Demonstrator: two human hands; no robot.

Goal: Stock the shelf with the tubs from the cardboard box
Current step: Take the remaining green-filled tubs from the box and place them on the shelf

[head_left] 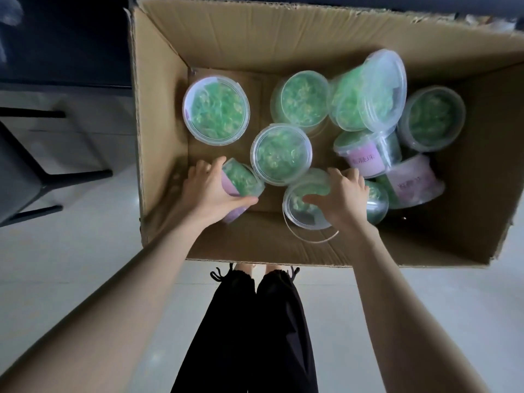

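Note:
An open cardboard box [161, 117] stands on the floor and holds several clear plastic tubs with green contents and pink labels. My left hand [211, 191] is wrapped around a tub lying on its side [241, 178] at the box's near left. My right hand [340, 194] rests with fingers spread over the lid of an upright tub [300, 208] that has a thin wire handle. Other tubs stand upright, such as one at the far left [216, 110] and one in the middle [280, 154]. Several more are piled tilted at the right [368, 92].
The box sits on a pale tiled floor [85, 251]. Dark metal legs of a stand [42, 171] are to the left, and a dark surface lies behind the box. My legs in black trousers [249, 336] are just in front of the box.

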